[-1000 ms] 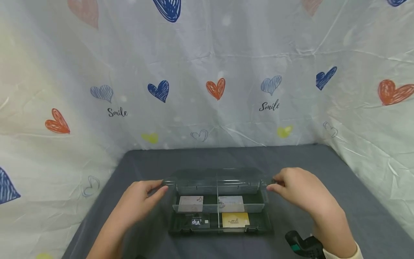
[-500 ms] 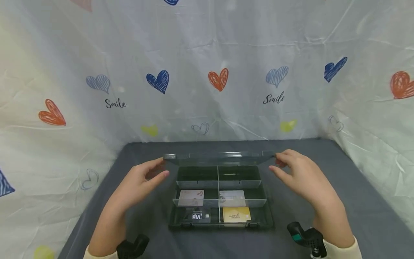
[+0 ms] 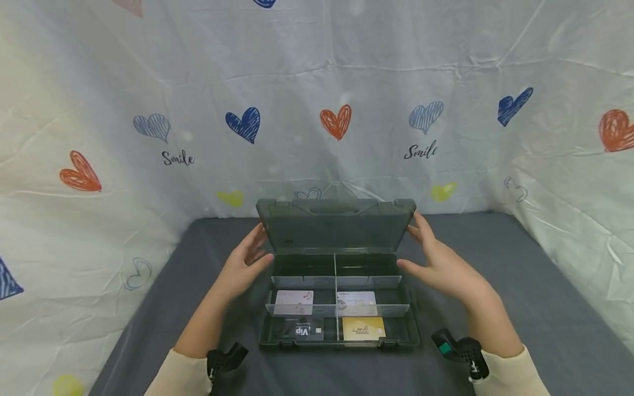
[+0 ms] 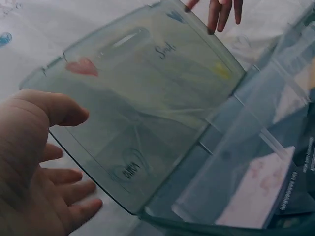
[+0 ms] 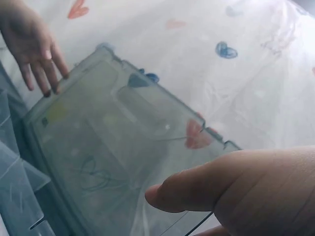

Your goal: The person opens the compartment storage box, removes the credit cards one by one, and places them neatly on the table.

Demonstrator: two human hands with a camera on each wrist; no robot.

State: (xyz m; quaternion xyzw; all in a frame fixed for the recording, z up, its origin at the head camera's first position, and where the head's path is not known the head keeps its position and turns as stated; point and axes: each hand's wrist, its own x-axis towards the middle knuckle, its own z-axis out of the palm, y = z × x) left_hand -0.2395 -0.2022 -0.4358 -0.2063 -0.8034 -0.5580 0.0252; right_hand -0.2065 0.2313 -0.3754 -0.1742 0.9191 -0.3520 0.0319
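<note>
A smoky-green see-through divided case (image 3: 415,330) lies on the table with its lid (image 3: 337,225) standing up at the back. At the lid's left edge is my left hand (image 3: 244,267), fingers loosely extended; in the left wrist view the thumb is in front of the lid and the other fingers are beside its edge. My right hand (image 3: 438,269) touches the lid's right side with extended fingers, its thumb apart. Four compartments' worth of cards show as several cards: a pale card (image 3: 294,301), a white card (image 3: 356,302), a black Vip card (image 3: 303,329) and a gold card (image 3: 364,329).
Dark grey cloth covers the table (image 3: 173,308). A white curtain (image 3: 287,165) with printed hearts hangs behind and at both sides. Clear dividers (image 3: 336,280) split the case into compartments; the back row shows no cards. Each wrist wears a black camera mount (image 3: 460,352).
The lid has swung up and back, from low over the case to upright. Both hands rose with it and moved inward, their fingers loosening from its front corners.
</note>
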